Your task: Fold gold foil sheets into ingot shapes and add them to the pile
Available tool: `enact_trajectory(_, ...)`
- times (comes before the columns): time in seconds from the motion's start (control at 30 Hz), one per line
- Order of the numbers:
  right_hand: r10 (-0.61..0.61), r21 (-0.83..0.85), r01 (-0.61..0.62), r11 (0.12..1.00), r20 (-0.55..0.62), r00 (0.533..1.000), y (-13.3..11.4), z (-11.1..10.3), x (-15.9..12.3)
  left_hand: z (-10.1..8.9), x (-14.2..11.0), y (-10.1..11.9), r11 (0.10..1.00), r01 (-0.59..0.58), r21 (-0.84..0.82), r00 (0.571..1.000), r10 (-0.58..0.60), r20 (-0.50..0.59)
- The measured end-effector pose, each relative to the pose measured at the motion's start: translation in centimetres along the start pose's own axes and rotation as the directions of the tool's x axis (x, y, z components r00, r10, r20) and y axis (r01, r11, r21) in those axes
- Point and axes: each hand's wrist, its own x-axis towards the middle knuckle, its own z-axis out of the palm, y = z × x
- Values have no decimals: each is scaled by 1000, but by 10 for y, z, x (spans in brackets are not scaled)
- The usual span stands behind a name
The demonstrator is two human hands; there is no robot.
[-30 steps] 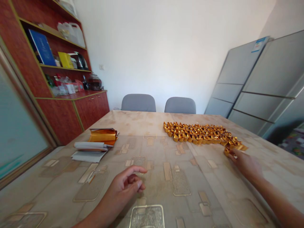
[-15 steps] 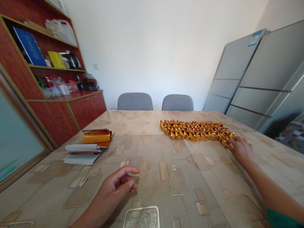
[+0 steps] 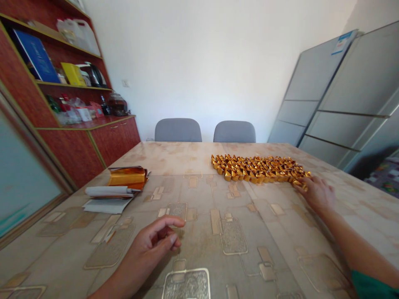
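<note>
On the right side of the table, folded gold paper ingots [image 3: 255, 170] stand close together in rows. My right hand [image 3: 318, 194] reaches to the near right corner of this block. Its fingers are closed on one gold paper ingot [image 3: 300, 186], partly covered by the fingertips and touching or very near its neighbours. Nearer to me, my left hand [image 3: 157, 241] hovers over or rests on the tabletop, which I cannot tell. Its index finger is stretched and apart from the thumb, the other fingers are curled, and nothing is in it.
A stack of gold paper sheets [image 3: 127, 178] lies at the left, with folded white-backed sheets [image 3: 107, 199] before it. A small thin stick-like piece [image 3: 109, 236] is on the patterned table [image 3: 199, 162]. Two grey chairs [image 3: 178, 130] stand beyond; a wooden cabinet [image 3: 115, 135] is left.
The view has shifted slightly. My right hand stays at the block's corner with the ingot, its fingers slightly moved. My left hand keeps nearly the same pose.
</note>
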Motion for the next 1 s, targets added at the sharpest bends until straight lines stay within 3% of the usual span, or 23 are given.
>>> enact_trajectory(0.43,10,16,-10,1000,-7,1000,2,1,2,1,-1,10,999,-27,20,1000,27,-13)
enact_trajectory(0.6,85,110,-77,991,-64,994,-16,-11,2,6,-4,17,998,-61,24,998,60,16)
enact_trajectory(0.7,122,240,-95,966,-97,988,-45,-25,2,4,-3,23,972,-199,127,980,196,34)
enact_trajectory(0.8,79,404,-34,914,-94,992,-85,-43,-1,-14,7,28,823,-430,372,898,433,80)
enact_trajectory(0.87,80,534,-27,845,-77,994,-119,-58,-7,-39,18,32,710,-496,500,843,531,82)
enact_trajectory(0.93,24,626,31,779,-78,997,-159,-75,-18,-72,31,34,620,-450,644,806,592,-7)
enact_trajectory(1.0,-81,803,84,590,-45,996,-201,-93,-32,-109,44,32,529,-273,803,788,603,-129)
